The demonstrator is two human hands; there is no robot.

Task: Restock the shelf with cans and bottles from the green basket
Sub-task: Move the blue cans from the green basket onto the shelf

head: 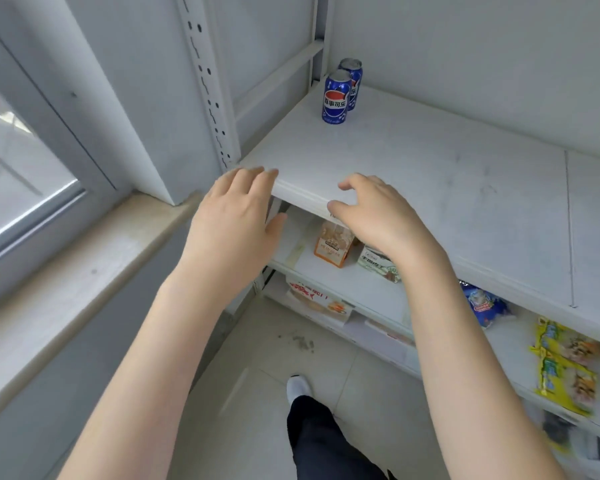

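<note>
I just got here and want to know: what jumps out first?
A blue can stands at the back left of the top shelf, a second can right behind it. Nearer, the left hand and right hand, both empty, are at that shelf's front edge. Bright yellow packets lie on a lower shelf, far right.

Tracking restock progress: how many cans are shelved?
2. Front blue can at back left of the top shelf; rear blue can just behind it, partly hidden. Lower shelves partly hidden.

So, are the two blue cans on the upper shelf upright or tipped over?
Upright. The front can and the rear can both stand on their bases on the shelf, silver tops up, one behind the other.
</note>
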